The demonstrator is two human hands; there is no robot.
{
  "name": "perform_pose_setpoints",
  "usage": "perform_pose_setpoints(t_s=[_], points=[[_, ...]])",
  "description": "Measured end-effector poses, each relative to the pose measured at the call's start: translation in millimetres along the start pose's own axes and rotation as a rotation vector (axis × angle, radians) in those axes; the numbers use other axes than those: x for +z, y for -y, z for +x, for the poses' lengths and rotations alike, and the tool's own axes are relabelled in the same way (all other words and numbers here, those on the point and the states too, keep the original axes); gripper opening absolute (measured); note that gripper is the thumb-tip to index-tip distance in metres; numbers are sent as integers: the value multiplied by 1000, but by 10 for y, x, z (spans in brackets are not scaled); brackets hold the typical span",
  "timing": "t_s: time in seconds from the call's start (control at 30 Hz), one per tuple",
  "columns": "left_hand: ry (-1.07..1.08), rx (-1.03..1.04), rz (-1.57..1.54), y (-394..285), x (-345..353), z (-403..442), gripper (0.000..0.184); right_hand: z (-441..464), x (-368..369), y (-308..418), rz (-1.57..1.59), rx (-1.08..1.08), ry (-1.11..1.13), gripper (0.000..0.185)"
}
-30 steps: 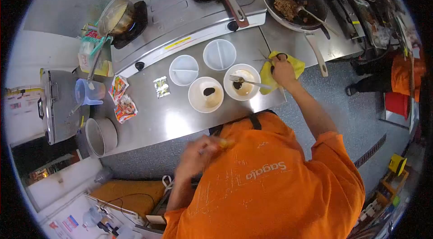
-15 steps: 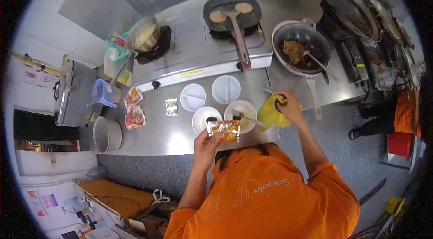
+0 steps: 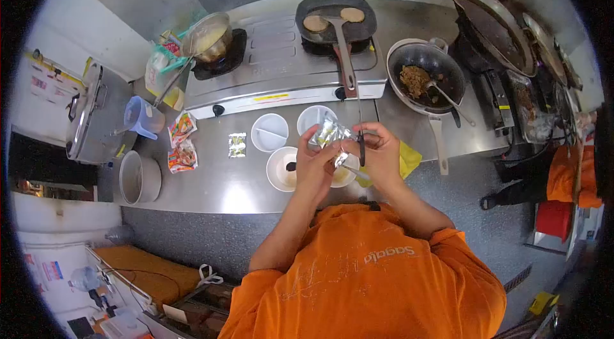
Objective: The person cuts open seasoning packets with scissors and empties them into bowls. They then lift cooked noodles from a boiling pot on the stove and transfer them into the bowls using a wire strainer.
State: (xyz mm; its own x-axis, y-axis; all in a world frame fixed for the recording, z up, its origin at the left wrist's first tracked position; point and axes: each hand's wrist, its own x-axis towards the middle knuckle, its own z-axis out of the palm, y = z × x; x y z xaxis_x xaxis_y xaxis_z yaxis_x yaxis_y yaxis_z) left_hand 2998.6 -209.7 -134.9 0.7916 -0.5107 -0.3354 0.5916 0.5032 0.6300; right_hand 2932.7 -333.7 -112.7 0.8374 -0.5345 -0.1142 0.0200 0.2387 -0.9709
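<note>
My left hand [image 3: 314, 161] pinches a shiny foil sachet [image 3: 330, 134] above the bowls. My right hand [image 3: 382, 158] is closed round scissors [image 3: 362, 144], their blades pointing toward the stove, and its fingers meet the sachet's right side. Below the hands are a white bowl with dark sauce [image 3: 279, 176] and a second bowl [image 3: 343, 177] with a fork, partly covered. Behind them stand two divided white bowls [image 3: 269, 133] [image 3: 309, 119]. A yellow cloth [image 3: 408, 160] lies beside my right hand.
A stove [image 3: 275, 77] carries a pot [image 3: 208, 38] and a square pan [image 3: 326, 35] with two patties. To the right is a wok [image 3: 451, 77] with browned food. Sachets [image 3: 183, 155] [image 3: 237, 145], a jug [image 3: 148, 116] and an empty pot [image 3: 142, 177] are left. Another person's orange clothing [image 3: 569, 176] shows far right.
My left hand has brought the sachet up over the bowls. My right hand has lifted the scissors off the yellow cloth and moved left to the sachet. The view has shifted too.
</note>
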Motion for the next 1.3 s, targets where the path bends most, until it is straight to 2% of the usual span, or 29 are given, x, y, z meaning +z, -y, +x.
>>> perform_pose_setpoints(t_s=[0.13, 0.2, 0.27, 0.3, 0.37, 0.43, 0.5, 0.6, 0.7, 0.83, 0.97, 1.3], points=[[-11, 86, -39, -12, -4, 4, 70, 40, 77, -20, -76, -34, 4, 36], [24, 169, 70, -35, -23, 10, 75, 51, 50, -17, -102, -21, 27, 38], [-35, 235, 67, -73, -78, 72, 76, 109, -11, -18, -324, -170, 77, 39], [-88, 296, 77, -103, -105, 106, 78, 114, -76, 33, -329, -171, 86, 39], [-140, 302, 134, -184, -123, 113, 73, 60, -272, 164, -615, -55, 250, 40], [-134, 360, 198, -215, -153, 143, 73, 28, -334, 130, -608, -18, 345, 39], [-122, 362, 204, -220, -140, 161, 72, -31, -319, 158, -458, 141, 436, 37], [-89, 346, 227, -174, -126, 148, 71, -49, -199, 287, -525, 198, 438, 34], [-81, 314, 239, -142, -111, 113, 70, -22, -196, 202, -547, 162, 416, 31], [-86, 294, 220, -94, -162, 116, 69, -15, -190, 182, -454, 224, 434, 30], [-80, 277, 231, -95, -182, 94, 70, 16, -177, 213, -549, 250, 450, 27], [4, 213, 318, -71, -251, 109, 77, 70, -226, 99, -511, 243, 466, 26]])
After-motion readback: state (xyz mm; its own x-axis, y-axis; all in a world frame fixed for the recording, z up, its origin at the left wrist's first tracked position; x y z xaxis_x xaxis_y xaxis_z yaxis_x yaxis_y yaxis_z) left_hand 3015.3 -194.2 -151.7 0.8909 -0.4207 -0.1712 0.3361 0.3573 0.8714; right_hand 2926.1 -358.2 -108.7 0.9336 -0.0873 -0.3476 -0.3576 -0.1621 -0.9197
